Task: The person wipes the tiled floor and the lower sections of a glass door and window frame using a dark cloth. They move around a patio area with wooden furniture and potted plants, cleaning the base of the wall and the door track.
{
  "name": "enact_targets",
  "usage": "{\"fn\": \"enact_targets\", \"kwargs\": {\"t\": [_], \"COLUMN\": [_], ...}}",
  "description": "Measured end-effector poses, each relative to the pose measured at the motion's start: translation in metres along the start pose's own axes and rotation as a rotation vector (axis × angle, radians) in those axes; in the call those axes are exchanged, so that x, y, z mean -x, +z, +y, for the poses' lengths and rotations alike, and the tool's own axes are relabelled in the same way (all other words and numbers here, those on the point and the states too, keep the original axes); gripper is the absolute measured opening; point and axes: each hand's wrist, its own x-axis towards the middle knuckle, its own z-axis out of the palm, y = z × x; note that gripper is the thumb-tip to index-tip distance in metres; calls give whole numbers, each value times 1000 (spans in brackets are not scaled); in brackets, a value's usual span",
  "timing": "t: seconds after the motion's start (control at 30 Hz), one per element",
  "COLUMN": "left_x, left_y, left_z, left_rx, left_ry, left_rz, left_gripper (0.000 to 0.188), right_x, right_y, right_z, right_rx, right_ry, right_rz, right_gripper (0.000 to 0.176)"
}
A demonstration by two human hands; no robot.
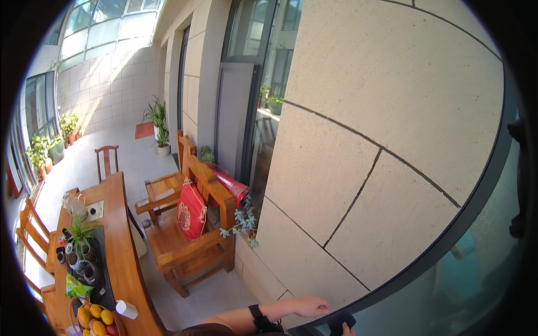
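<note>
My left hand (313, 306) reaches in from the bottom, its fingers curled, in front of the stone-clad wall and near the dark frame. Nothing shows in it. A black band (261, 320) is around that forearm. Beside it, at the bottom edge, my right hand (348, 330) is only partly in view. Its fingers are against a small, dark, flat object (341, 322) with rounded corners, whose kind I cannot tell. The curved dark frame (403, 275) of a glass pane (424, 302) runs up the right side.
At left stands a long wooden table (115, 214) with a fruit basket (119, 324), a white cup (126, 309), a tea set and a plant. Beside it is a wooden armchair (195, 256) with a red cushion (192, 212). A trailing succulent (245, 220) hangs by the wall.
</note>
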Motion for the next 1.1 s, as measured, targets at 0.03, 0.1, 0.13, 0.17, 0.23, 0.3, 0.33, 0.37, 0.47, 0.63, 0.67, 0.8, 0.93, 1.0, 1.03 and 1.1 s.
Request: {"fn": "enact_targets", "kwargs": {"t": [0.03,0.1,0.13,0.17,0.23,0.3,0.33,0.37,0.47,0.63,0.67,0.8,0.93,1.0,1.03,1.1], "left_x": [-4,-8,-5,-1,7,13,14,17,27,74,86,126,148,142,138,128], "left_y": [5,15,22,29,39,47,51,55,56,11,-5,-91,-201,-264,-294,-356], "left_z": [-2,-3,-2,-1,2,4,4,4,0,-42,-55,-119,-194,-229,-246,-274], "left_rx": [38,119,405,699,1275,1568,1621,1673,1843,1739,1703,1541,1198,944,933,893], "left_ry": [-63,-237,-238,-234,-204,-189,-168,-149,-82,81,111,54,0,64,69,117], "left_rz": [-10,-52,-17,63,80,41,64,90,212,686,786,1256,1472,1606,1609,1603], "left_gripper": [62,74,78,83,88,88,83,79,59,43,41,43,61,72,74,79], "right_x": [8,30,37,37,48,52,51,49,37,19,17,12,7,6,6,6], "right_y": [12,22,37,44,54,59,60,59,55,62,67,116,207,266,293,342], "right_z": [-10,-33,-38,-53,-67,-76,-78,-77,-74,-73,-76,-101,-135,-156,-171,-199], "right_rx": [96,277,460,564,756,765,724,697,721,603,589,519,469,406,421,451], "right_ry": [-101,-377,-651,-1066,-1174,-1145,-1137,-1114,-1155,-1069,-1082,-1232,-1441,-1556,-1626,-1744], "right_rz": [-55,-145,-111,-318,-505,-527,-485,-412,-221,-227,-243,-240,-103,-36,-4,75], "right_gripper": [50,59,50,52,62,59,49,45,35,33,33,37,40,39,39,38]}}
